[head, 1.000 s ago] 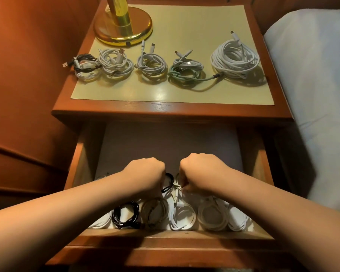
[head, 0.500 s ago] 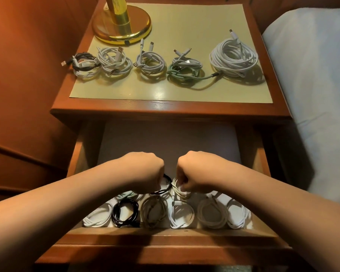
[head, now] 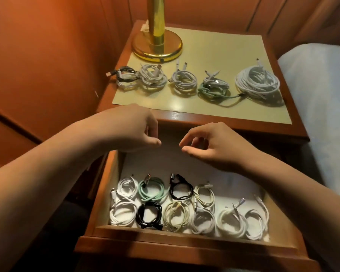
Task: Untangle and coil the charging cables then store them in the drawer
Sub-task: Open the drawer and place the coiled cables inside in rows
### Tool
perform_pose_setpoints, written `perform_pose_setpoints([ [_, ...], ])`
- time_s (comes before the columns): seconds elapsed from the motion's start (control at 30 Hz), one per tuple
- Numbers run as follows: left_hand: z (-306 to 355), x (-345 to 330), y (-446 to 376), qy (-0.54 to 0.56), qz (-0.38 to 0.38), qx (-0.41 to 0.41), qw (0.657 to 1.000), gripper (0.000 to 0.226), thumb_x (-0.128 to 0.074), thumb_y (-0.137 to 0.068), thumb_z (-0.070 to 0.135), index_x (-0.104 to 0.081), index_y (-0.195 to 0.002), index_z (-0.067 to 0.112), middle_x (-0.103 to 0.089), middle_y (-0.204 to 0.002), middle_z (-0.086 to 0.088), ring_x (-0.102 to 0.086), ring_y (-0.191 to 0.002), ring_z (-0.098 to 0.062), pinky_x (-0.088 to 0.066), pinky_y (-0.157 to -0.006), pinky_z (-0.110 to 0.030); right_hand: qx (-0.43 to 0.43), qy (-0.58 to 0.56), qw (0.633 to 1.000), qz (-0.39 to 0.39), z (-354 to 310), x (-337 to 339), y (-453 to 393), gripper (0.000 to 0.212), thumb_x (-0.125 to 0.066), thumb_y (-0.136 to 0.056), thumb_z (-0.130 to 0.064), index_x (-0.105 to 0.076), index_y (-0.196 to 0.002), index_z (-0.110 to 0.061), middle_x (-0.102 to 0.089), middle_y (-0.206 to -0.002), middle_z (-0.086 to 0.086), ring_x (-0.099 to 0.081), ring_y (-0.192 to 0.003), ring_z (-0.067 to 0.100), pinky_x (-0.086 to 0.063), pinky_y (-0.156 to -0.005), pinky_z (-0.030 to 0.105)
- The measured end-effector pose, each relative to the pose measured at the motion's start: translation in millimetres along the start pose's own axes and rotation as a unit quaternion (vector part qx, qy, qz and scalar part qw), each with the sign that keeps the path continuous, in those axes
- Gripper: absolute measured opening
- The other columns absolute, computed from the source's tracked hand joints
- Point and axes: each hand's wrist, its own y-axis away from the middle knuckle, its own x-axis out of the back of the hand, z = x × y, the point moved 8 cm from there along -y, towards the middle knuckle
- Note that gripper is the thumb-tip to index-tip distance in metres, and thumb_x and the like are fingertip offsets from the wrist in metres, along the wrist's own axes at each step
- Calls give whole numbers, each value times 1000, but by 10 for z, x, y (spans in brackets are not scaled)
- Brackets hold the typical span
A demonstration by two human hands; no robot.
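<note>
White coils in drawer: several white cable coils [head: 123,213] are laid at the front of the open drawer [head: 185,235], in two rows.
Mint coil: one mint-green coil [head: 152,190] is seen in the back row, just beside a black coil [head: 180,190] to its right.
Second black coil: another black one [head: 150,214] is placed in the front row, between a white coil and a cream coil [head: 177,214].
Right part of drawer: two more white coils [head: 231,220] are set near the right wall, connectors pointing up and back.
Drawer: pulled out, pale lining, rear half left bare.
Left hand: the left hand [head: 133,128] is held above the drawer's rear, fingers loosely curled, nothing gripped.
Right hand: the right hand [head: 214,144] is held beside it, apart from it, fingers relaxed and half bent, nothing pinched.
Cables on top: five bundles are lined up on the nightstand [head: 234,122] top; a big white bundle [head: 257,83] at the right, a green-and-white bundle [head: 213,89] next to it, its green tail touching the big one.
Lamp: a brass lamp base [head: 157,48] is stood behind the bundles.
Bed: pale bedding [head: 322,95] is seen at the right.
</note>
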Motion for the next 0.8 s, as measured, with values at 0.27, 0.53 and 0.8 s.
perform_pose_setpoints([
  [0.27,-941,720,162,85,178,108,974,12,-81,-85,37,-78,-81,26,-66,-81,15,-63,-80,-6,-48,-64,-28,40,47,992,114,-783,280,-874,19,-74,-93,-40,-76,-111,-33,-72,-91,-14,-64,-77,1,-48,-66,23],
  [0.53,-1282,760,48,134,232,140,953,6,-79,-85,30,-77,-80,26,-70,-89,7,-66,-89,-17,-60,-81,-41,21,206,970,125,-1065,266,-1939,19,-70,-94,-31,-77,-112,-29,-75,-102,-3,-70,-89,21,-55,-69,29],
  [0.8,-1385,761,-33,137,248,142,948,9,-78,-84,28,-74,-76,28,-71,-97,5,-66,-95,-22,-60,-84,-42,-11,236,966,109,-987,123,-2214,24,-81,-89,-34,-81,-111,-26,-76,-99,0,-68,-84,22,-60,-73,35],
])
